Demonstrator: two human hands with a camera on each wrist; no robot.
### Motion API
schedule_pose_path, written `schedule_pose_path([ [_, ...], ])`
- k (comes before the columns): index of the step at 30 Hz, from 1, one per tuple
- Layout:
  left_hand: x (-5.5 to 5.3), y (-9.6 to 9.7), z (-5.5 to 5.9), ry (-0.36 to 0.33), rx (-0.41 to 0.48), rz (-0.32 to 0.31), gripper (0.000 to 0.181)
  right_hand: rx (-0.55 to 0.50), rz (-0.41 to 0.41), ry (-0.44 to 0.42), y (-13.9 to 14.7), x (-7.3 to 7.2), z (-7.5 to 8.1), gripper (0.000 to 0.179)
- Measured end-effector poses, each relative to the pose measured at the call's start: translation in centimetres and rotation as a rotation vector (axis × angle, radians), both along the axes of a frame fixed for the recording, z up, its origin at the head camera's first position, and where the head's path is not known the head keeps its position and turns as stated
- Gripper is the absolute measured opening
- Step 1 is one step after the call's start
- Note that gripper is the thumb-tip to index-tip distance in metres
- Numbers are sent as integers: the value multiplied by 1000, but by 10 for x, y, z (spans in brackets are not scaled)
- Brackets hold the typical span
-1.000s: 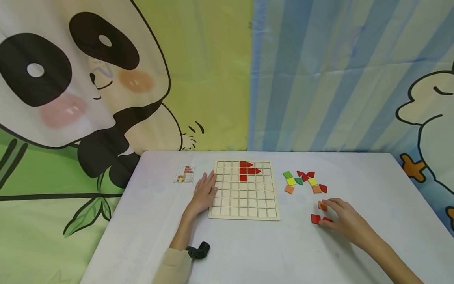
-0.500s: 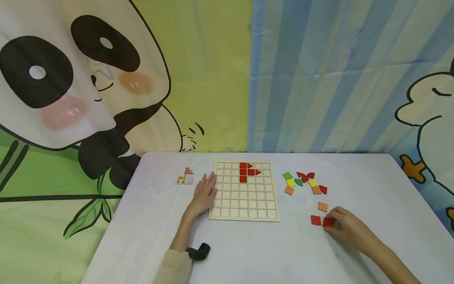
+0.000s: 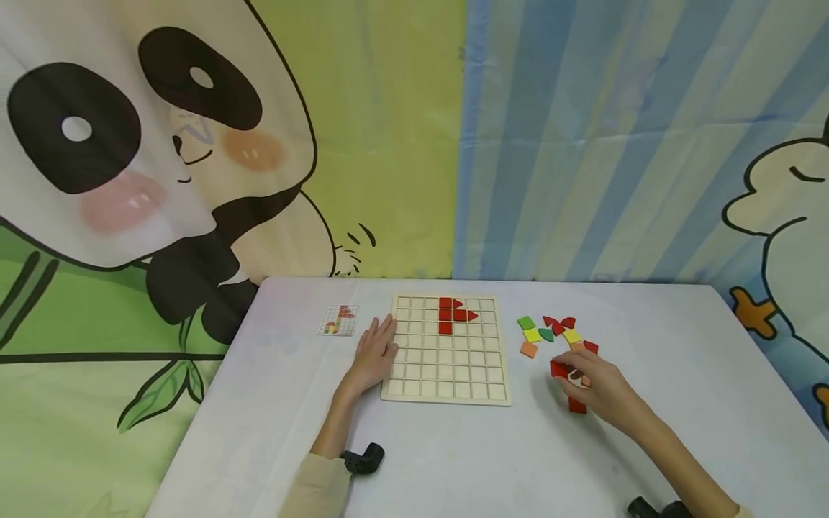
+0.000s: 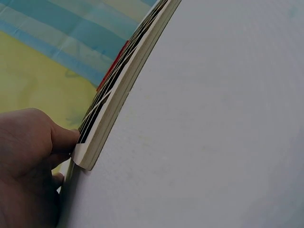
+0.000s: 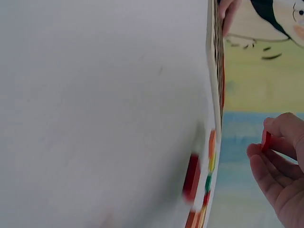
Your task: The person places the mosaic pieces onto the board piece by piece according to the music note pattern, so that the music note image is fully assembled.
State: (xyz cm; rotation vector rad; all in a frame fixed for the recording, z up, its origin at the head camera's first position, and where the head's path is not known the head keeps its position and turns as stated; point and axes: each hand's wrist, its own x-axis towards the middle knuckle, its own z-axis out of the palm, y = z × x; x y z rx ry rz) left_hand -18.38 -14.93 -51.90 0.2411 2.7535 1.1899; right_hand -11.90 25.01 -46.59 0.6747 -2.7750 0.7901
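Observation:
My right hand (image 3: pixel 602 385) pinches a red square tile (image 3: pixel 558 369) between thumb and fingertips, above the table. In the right wrist view the same tile (image 5: pixel 266 141) shows edge-on at the fingertips. Beneath that hand lie another red square tile (image 3: pixel 578 406) and an orange tile (image 3: pixel 586 381), partly hidden. My left hand (image 3: pixel 374 352) rests with extended fingers against the left edge of a wooden grid board (image 3: pixel 476 396). Its thumb is at the board's edge in the left wrist view. Red tiles (image 3: pixel 445 315), squares and pointed ones, sit in the board's upper cells.
Left of the board lies a pattern card (image 3: pixel 337 320) with a coloured grid figure. Several loose tiles, among them a green one (image 3: pixel 525 322), a yellow one (image 3: pixel 532 335) and a red rounded one (image 3: pixel 591 347), lie right of the board. A cartoon curtain (image 3: pixel 388 144) hangs behind the table.
My right hand has taken up a red square tile from beside the other red one and moved with it up and left. My left hand has stayed at the board.

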Motion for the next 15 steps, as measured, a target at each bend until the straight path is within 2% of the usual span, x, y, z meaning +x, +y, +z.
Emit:
schedule_pose_path([
  [7, 0, 1, -2, 8, -8, -10, 54, -7, 166, -80, -55, -22, 8, 29],
  [12, 0, 0, -1, 9, -12, -4, 54, -11, 300, -145, -88, -54, 7, 21],
  [15, 0, 0, -1, 13, -8, -1, 54, -6, 295, -192, -101, -74, 0, 19],
])
